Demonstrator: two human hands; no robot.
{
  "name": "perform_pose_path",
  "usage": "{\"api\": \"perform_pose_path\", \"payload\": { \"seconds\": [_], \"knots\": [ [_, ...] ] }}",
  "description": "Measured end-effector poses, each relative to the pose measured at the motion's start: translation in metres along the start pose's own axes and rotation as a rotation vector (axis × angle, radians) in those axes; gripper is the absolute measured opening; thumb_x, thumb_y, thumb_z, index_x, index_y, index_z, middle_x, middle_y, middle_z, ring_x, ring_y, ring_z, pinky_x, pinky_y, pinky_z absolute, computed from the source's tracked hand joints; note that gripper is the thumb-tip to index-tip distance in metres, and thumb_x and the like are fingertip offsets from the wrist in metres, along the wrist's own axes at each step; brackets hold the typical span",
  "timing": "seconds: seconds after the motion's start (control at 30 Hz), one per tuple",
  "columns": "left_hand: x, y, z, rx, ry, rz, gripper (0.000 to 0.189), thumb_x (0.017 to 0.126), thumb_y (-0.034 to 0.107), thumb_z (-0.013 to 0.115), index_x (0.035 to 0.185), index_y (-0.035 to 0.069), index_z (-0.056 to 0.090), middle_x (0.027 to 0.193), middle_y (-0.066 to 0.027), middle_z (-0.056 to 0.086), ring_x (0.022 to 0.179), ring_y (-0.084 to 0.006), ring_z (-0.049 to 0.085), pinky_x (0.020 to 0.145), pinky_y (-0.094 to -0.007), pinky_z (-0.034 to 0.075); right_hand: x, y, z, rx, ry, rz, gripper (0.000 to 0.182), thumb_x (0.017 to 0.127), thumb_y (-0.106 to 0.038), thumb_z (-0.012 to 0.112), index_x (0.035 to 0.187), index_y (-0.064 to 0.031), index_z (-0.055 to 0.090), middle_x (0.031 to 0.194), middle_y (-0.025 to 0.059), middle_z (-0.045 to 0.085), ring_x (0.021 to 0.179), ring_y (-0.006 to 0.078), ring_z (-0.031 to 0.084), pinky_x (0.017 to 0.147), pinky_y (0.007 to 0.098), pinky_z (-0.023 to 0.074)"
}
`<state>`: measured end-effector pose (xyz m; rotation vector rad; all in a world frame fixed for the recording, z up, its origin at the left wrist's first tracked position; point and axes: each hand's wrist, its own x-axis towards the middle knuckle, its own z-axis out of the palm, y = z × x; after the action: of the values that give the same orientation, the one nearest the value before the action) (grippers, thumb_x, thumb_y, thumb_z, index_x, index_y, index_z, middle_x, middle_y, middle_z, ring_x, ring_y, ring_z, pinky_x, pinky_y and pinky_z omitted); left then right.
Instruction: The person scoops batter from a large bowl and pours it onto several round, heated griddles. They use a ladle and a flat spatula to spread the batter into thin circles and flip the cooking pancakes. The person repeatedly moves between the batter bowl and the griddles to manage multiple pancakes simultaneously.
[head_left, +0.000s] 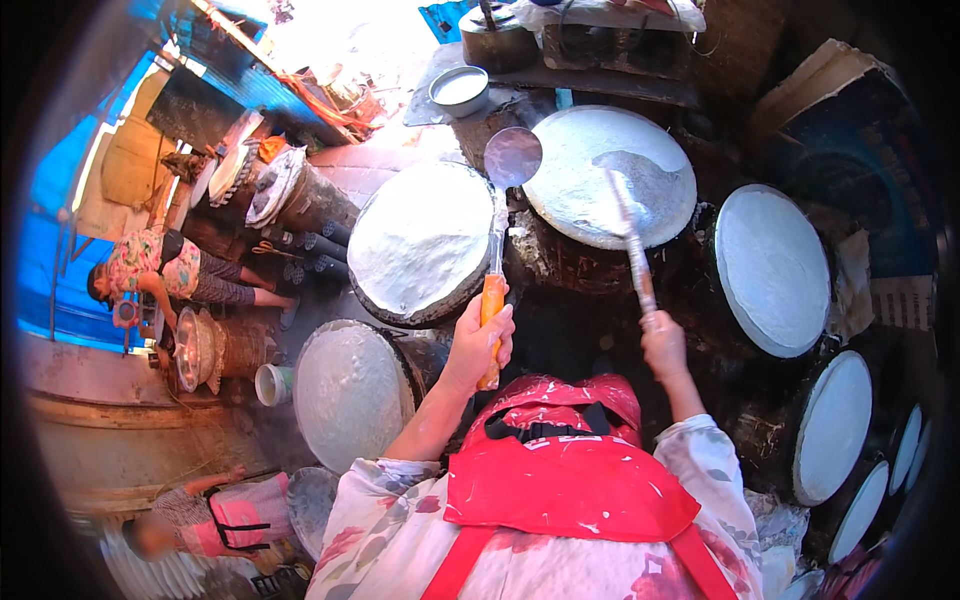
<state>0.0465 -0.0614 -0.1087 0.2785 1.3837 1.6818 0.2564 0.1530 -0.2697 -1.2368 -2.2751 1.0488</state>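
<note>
My left hand grips the orange handle of a long metal ladle. The ladle's round head is raised between two round griddles coated in white. In my right hand is a long-handled tool, blurred along its length. Its far end reaches over the back griddle, where a greyish patch shows in the white coating; I cannot tell the shape of that end. Left of the ladle, the second griddle bears thick, uneven white batter.
More white-topped griddles stand at left and right. A metal bowl of white liquid and a lidded pot sit at the back. Two people work at left, near a bucket.
</note>
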Motion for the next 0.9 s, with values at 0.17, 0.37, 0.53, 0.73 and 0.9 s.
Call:
{"api": "perform_pose_path", "payload": {
  "seconds": [0.17, 0.37, 0.53, 0.73, 0.9],
  "knots": [
    [0.002, 0.000, 0.013, 0.012, -0.011, -0.033, 0.031, 0.092, 0.018, 0.052, 0.120, 0.009, 0.042, 0.068, -0.0011, 0.043, 0.042, -0.0082, 0.042, 0.038, -0.0214, 0.035, -0.005, -0.009, -0.020, -0.142, 0.003, -0.202, 0.016, 0.090, -0.018, 0.049, 0.083, -0.0050, 0.057, 0.064, 0.0186, 0.058, 0.062, 0.0387, 0.059, 0.055, 0.0476, 0.0446],
    [0.016, 0.004, 0.028, 0.039, 0.001, -0.059, 0.031, 0.092, 0.017, 0.052, 0.120, 0.008, 0.041, 0.068, -0.0010, 0.043, 0.043, -0.0085, 0.043, 0.038, -0.0223, 0.036, 0.022, 0.027, -0.045, 0.044, -0.010, 0.073, 0.018, 0.089, -0.018, 0.050, 0.080, -0.0046, 0.057, 0.069, 0.0192, 0.059, 0.066, 0.0381, 0.060, 0.054, 0.0466, 0.0437],
    [0.015, 0.002, 0.035, 0.059, 0.028, -0.081, 0.033, 0.092, 0.018, 0.052, 0.121, 0.008, 0.040, 0.068, -0.0012, 0.043, 0.043, -0.0088, 0.043, 0.039, -0.0224, 0.036, 0.005, 0.012, -0.058, -0.151, -0.153, -0.255, 0.015, 0.089, -0.020, 0.050, 0.082, -0.0065, 0.054, 0.070, 0.0218, 0.058, 0.068, 0.0429, 0.057, 0.058, 0.0517, 0.0421],
    [0.018, 0.000, 0.047, 0.085, 0.031, -0.124, 0.034, 0.094, 0.018, 0.049, 0.125, 0.008, 0.040, 0.067, -0.0009, 0.043, 0.043, -0.0079, 0.042, 0.040, -0.0224, 0.035, 0.036, 0.039, -0.076, -0.305, 0.009, -0.060, 0.020, 0.090, -0.022, 0.048, 0.080, -0.0052, 0.053, 0.071, 0.0221, 0.060, 0.068, 0.0418, 0.059, 0.060, 0.0520, 0.0456],
    [0.023, -0.003, 0.057, 0.089, 0.058, -0.108, 0.035, 0.093, 0.019, 0.049, 0.125, 0.007, 0.040, 0.068, -0.0009, 0.044, 0.043, -0.0077, 0.042, 0.040, -0.0223, 0.036, 0.105, 0.012, -0.083, -0.356, 0.039, 0.042, 0.019, 0.089, -0.021, 0.048, 0.083, -0.0038, 0.055, 0.079, 0.0216, 0.063, 0.078, 0.0408, 0.061, 0.068, 0.0509, 0.0471]
  ]
}}
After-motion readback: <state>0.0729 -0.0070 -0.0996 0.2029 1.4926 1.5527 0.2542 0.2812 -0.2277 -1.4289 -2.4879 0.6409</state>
